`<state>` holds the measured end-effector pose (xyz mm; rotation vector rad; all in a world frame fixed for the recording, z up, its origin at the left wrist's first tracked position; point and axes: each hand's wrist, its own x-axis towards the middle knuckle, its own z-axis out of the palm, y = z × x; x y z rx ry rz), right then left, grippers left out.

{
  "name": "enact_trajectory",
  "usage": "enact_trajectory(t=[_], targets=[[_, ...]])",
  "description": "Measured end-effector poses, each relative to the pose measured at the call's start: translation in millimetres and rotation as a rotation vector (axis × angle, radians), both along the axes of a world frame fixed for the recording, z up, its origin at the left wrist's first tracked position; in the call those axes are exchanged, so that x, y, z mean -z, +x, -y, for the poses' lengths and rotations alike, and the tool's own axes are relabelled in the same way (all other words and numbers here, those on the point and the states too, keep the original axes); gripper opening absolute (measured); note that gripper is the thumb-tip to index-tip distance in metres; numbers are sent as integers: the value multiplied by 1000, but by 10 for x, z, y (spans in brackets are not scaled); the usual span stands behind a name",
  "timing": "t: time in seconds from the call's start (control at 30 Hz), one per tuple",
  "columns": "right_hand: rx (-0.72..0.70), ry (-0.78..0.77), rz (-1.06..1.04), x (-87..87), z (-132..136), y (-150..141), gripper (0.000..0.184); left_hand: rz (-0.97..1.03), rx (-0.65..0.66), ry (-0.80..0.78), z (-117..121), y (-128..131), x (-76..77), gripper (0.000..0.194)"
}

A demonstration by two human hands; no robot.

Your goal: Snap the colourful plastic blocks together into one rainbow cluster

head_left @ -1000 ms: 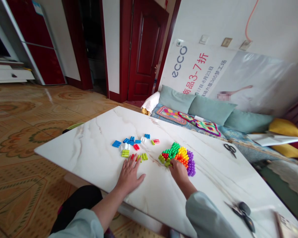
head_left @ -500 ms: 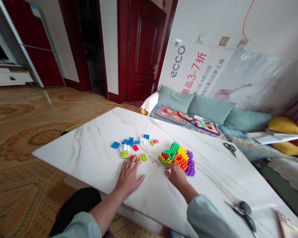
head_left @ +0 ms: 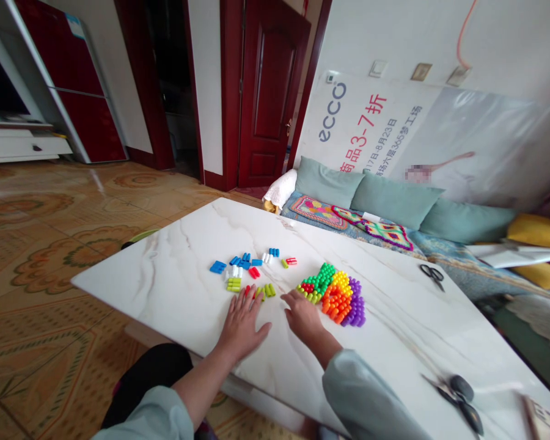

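Note:
My left hand [head_left: 244,324] lies flat on the white table with its fingers spread. Its fingertips touch or partly cover a few red tube beads [head_left: 248,291], close to lime green beads [head_left: 269,290]. My right hand [head_left: 302,315] hovers between the loose beads and a beadwork piece [head_left: 338,293]. Its fingers are bent, with thumb and index finger apart and no bead visible between them. The beadwork has green, red, yellow, orange, purple and lime beads joined together. Small groups of blue beads [head_left: 218,267] and white beads [head_left: 237,271] lie beyond my left hand.
The marbled white table [head_left: 165,263] extends around the beads. Black scissors [head_left: 432,275] lie near its far right edge, and another dark-handled cutting tool [head_left: 458,400] lies at the near right. Behind stands a sofa with pale green cushions [head_left: 394,198].
My right hand has moved left, away from the beadwork toward the loose beads. My left hand stays flat in place. The whole view has shifted slightly.

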<state>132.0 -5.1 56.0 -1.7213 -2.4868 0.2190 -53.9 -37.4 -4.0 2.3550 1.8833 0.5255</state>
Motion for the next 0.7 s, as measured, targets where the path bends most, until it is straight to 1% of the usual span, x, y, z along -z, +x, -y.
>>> enact_trajectory(t=[0.07,0.13,0.2,0.27,0.33,0.4,0.5,0.6,0.7], targets=[[-132,40,-10,64,-31,-173,58,-3,-1,-4,-4,1,0,74],[-158,56,14,127,-75,-305,62,-5,-7,-6,-9,1,5,75],[-116,49,41,164,-121,-380,54,-8,-11,-3,-12,-1,12,75],[-58,29,64,167,-157,-396,41,-11,-7,2,-14,-5,20,74],[-5,11,90,144,-176,-364,26,-11,-1,8,-14,-10,23,74],[42,2,118,112,-177,-306,20,-8,1,10,-12,-12,19,74],[111,-30,129,65,-154,-215,21,-2,0,5,-8,-9,3,74],[164,-78,102,28,-116,-153,30,0,-3,-5,-3,-4,-15,74],[190,-66,52,-5,-68,-101,38,-1,-5,-7,2,-2,-26,74]])
